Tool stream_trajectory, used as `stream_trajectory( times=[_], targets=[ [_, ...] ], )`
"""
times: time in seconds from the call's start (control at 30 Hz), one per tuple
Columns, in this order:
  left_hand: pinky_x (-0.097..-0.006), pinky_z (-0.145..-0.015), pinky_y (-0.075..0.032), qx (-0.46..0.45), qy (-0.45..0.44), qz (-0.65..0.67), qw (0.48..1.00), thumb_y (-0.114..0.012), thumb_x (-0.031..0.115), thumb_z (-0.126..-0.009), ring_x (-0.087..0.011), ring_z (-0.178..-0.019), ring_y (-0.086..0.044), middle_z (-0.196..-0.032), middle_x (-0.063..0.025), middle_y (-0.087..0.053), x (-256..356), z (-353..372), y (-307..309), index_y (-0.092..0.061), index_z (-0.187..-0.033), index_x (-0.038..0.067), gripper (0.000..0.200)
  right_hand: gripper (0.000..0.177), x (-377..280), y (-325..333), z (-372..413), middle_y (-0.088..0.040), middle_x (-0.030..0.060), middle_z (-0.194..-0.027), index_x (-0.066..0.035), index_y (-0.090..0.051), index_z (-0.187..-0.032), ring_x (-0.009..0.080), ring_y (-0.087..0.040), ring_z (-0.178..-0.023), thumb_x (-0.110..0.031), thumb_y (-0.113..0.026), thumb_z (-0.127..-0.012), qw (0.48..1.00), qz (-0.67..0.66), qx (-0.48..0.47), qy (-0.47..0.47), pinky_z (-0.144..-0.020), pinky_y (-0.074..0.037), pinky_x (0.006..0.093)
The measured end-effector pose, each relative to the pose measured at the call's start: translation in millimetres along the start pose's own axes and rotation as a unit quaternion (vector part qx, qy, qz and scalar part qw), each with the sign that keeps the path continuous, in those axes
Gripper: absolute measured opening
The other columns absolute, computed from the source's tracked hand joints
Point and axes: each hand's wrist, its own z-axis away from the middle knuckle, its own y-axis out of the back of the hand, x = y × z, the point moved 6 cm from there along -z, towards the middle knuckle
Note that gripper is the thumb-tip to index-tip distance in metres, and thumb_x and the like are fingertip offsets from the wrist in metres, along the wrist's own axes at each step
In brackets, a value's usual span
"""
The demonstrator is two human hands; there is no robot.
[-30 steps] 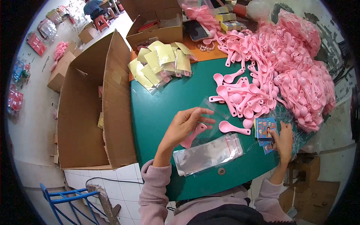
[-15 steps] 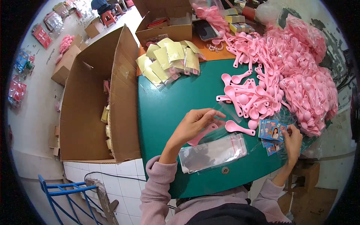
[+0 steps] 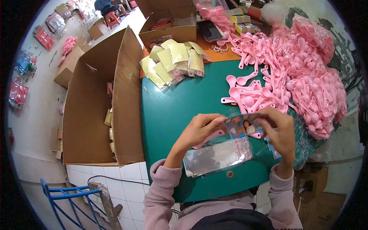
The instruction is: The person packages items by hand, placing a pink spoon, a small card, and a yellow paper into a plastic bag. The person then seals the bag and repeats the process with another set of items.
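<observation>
Between my hands is a blue printed card (image 3: pixel 238 128) with a photo on it, pinched at its right end by my right hand (image 3: pixel 280 132). My left hand (image 3: pixel 201 130) is closed on a clear plastic bag (image 3: pixel 233 111), hard to see, at the card's left end. Below my left hand lies a pink measuring spoon (image 3: pixel 207 140); another spoon is mostly hidden behind the card. A stack of clear plastic bags (image 3: pixel 214 156) rests on the green table nearer to me. More blue cards (image 3: pixel 275 151) show partly under my right hand.
A large heap of pink spoons (image 3: pixel 306 84) fills the right side. Packed bags with yellow cards (image 3: pixel 172 61) lie at the back left. A tall cardboard box (image 3: pixel 126 103) stands against the left edge of the table (image 3: pixel 176 107). A person (image 3: pixel 105 5) sits far back.
My right hand has moved left from the card pile, bringing one card to the bag in my left hand. My left hand has barely moved.
</observation>
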Motion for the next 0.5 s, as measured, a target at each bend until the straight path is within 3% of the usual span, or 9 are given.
stream_trajectory(
  times=[0.07, 0.13, 0.17, 0.23, 0.33, 0.4, 0.47, 0.5],
  targets=[
    [-0.0251, -0.074, -0.049, -0.016, -0.004, 0.036, 0.999, -0.042, 0.023, -0.094, -0.0155, -0.087, -0.061, -0.090, -0.0116, -0.064, 8, 2, -2, -0.058, -0.103, -0.004, 0.033, 0.010, 0, 6, -3, -0.062, 0.0046, -0.071, 0.001, -0.060, -0.090, 0.0056, -0.055, -0.053, 0.001, -0.057, -0.080, 0.999, -0.001, 0.036, 0.015, -0.045, -0.044, 0.0206],
    [-0.0251, -0.074, -0.049, -0.035, -0.010, 0.073, 0.997, -0.042, 0.024, -0.094, -0.0153, -0.086, -0.061, -0.090, -0.0125, -0.064, 12, 3, -5, -0.058, -0.103, -0.004, 0.033, 0.010, 6, 26, -5, -0.062, 0.0040, -0.072, 0.000, -0.059, -0.090, 0.0053, -0.055, -0.054, 0.000, -0.057, -0.081, 0.984, -0.030, 0.174, -0.019, -0.045, -0.044, 0.0197],
    [-0.0249, -0.074, -0.049, -0.032, -0.014, 0.068, 0.997, -0.041, 0.023, -0.095, -0.0155, -0.086, -0.061, -0.091, -0.0130, -0.064, 12, 3, -4, -0.057, -0.103, -0.004, 0.033, 0.010, 8, 26, -4, -0.062, 0.0040, -0.072, 0.000, -0.059, -0.090, 0.0053, -0.055, -0.054, 0.000, -0.057, -0.081, 0.984, -0.029, 0.176, -0.019, -0.045, -0.044, 0.0197],
    [-0.0247, -0.073, -0.049, -0.028, -0.018, 0.063, 0.997, -0.041, 0.023, -0.095, -0.0156, -0.085, -0.062, -0.091, -0.0135, -0.064, 10, 2, -3, -0.057, -0.103, -0.003, 0.033, 0.010, 20, 5, -6, -0.062, 0.0045, -0.073, 0.001, -0.058, -0.091, 0.0057, -0.056, -0.057, -0.001, -0.057, -0.081, 0.995, -0.061, 0.049, -0.056, -0.045, -0.045, 0.0192],
    [-0.0237, -0.070, -0.049, -0.005, 0.001, 0.076, 0.997, -0.041, 0.023, -0.095, -0.0141, -0.082, -0.062, -0.090, -0.0129, -0.064, 5, 3, -1, -0.057, -0.103, -0.004, 0.032, 0.009, 17, -6, -5, -0.062, 0.0046, -0.073, 0.002, -0.057, -0.090, 0.0061, -0.055, -0.055, 0.000, -0.057, -0.081, 0.986, -0.136, 0.091, -0.032, -0.043, -0.044, 0.0190],
    [-0.0263, -0.071, -0.050, 0.045, 0.016, 0.067, 0.997, -0.044, 0.020, -0.093, -0.0143, -0.078, -0.063, -0.078, -0.0090, -0.065, 9, 3, 4, -0.061, -0.094, -0.004, 0.029, 0.009, 17, -4, -3, -0.062, 0.0042, -0.073, 0.002, -0.057, -0.089, 0.0060, -0.055, -0.053, 0.001, -0.057, -0.080, 0.982, -0.151, 0.115, -0.023, -0.043, -0.043, 0.0191],
    [-0.0235, -0.065, -0.048, 0.036, 0.010, 0.049, 0.998, -0.044, 0.022, -0.093, -0.0110, -0.074, -0.060, -0.081, -0.0093, -0.065, 4, 2, 4, -0.059, -0.097, -0.005, 0.030, 0.009, 13, -10, -5, -0.062, 0.0041, -0.072, 0.002, -0.057, -0.088, 0.0059, -0.055, -0.052, 0.001, -0.058, -0.079, 0.998, -0.052, 0.025, 0.011, -0.043, -0.043, 0.0197],
    [-0.0207, -0.060, -0.045, 0.028, 0.006, 0.029, 0.999, -0.043, 0.023, -0.094, -0.0076, -0.070, -0.057, -0.085, -0.0097, -0.065, 3, 2, 4, -0.057, -0.100, -0.005, 0.032, 0.009, 12, -9, -5, -0.062, 0.0041, -0.072, 0.002, -0.057, -0.088, 0.0059, -0.055, -0.052, 0.001, -0.058, -0.079, 0.998, -0.053, 0.025, 0.011, -0.043, -0.043, 0.0197]
  ],
)
